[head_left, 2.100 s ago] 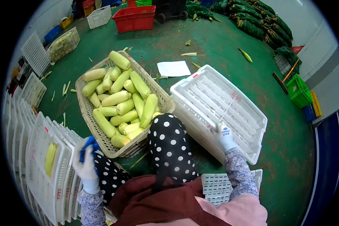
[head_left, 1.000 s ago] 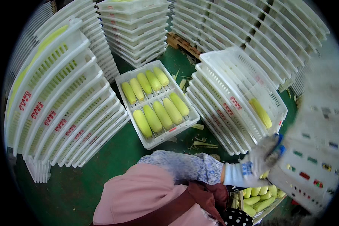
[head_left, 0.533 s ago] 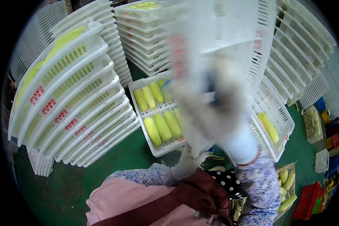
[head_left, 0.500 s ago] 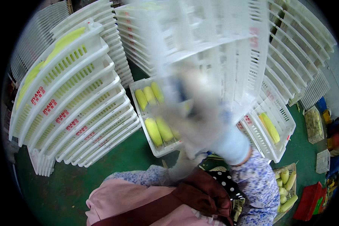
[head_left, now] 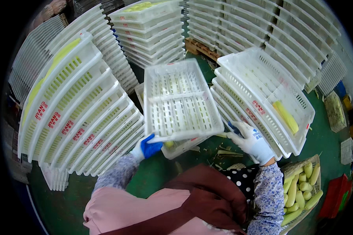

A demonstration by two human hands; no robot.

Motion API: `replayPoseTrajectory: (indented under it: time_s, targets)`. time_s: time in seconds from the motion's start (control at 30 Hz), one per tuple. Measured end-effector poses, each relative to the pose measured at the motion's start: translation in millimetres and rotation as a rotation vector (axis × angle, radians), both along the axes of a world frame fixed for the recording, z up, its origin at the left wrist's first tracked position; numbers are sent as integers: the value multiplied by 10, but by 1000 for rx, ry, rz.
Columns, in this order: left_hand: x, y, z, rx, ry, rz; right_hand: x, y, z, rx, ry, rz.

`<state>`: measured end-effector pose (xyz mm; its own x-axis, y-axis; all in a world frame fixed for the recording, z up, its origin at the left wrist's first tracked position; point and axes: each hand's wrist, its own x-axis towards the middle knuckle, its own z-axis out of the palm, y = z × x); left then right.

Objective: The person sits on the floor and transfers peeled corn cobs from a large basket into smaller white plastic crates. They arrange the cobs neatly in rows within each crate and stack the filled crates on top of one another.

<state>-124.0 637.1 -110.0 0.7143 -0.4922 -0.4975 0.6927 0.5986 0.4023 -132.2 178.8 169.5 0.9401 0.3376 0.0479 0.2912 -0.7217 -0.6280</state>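
Observation:
A white slatted plastic crate [head_left: 180,113] with a cross divider lies in front of me, no vegetables in it. It rests tilted over another white crate [head_left: 184,148], whose peeled pale-green vegetables are mostly hidden. My left hand [head_left: 148,147], in a blue-palmed glove, grips the upper crate's near left corner. Beside its near right corner, my right hand [head_left: 249,138], in a white glove with blue on it, has thumb and fingers apart; whether it touches the rim is unclear. To the right, a crate stack [head_left: 259,107] holds one long yellow-green vegetable [head_left: 285,116] in its top crate.
A tall stack of white crates [head_left: 78,113] stands at left, with yellow-green vegetables on top. More crate stacks [head_left: 149,35] line the back, near a wooden pallet [head_left: 202,49]. At lower right are a basket of pale-green squash [head_left: 302,192] and a red bin [head_left: 334,196].
The white crate that was raised and blurred before me has come down over the vegetable-filled crate. My left hand has moved left to its corner; my right hand has moved right.

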Motion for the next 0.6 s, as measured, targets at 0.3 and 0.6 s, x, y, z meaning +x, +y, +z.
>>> replayPoseTrajectory:
  time_s: [0.3, 0.6]
  targets:
    - [267, -159, 349, 1091, -314, 16, -809, -1015, -322, 91, 79, -424]
    - [966, -625, 188, 1199, -86, 340, -1354, -1221, 121, 125, -38, -672]
